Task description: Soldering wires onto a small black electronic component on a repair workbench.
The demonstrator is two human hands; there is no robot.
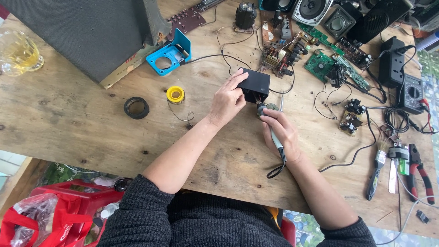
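I see the small black rectangular plastic box (254, 85) near the middle of the bare wooden plank table (82, 132), and I take this box as my landmark. My left hand (227, 99) is closed on its near-left side, with the fingers pressed on the top face and the side. My right hand (282, 131) is just below the box and a little to the right; it is wrapped around the grey handle of a soldering iron (273, 132), and the tip points up to the lower edge of the box. I cannot tell if the tip touches the box. The two hands are near to each other but not joined.

Left of the box, a yellow round spool of solder wire (175, 94) lies well apart, and further left a black rubber ring (136, 108). Up-left of the box stands a blue plastic iron holder (170, 54), beside a large dark grey speaker cabinet (77, 32). Above and right of the box there is a crowded group of green and brown circuit boards (320, 64) with thin wires. Far right of the box, near the table edge, lie red-handled pliers (420, 171) and a small paintbrush (377, 167).

The open room is below and left of the box, toward the near table edge; the right and upper sides are crowded.
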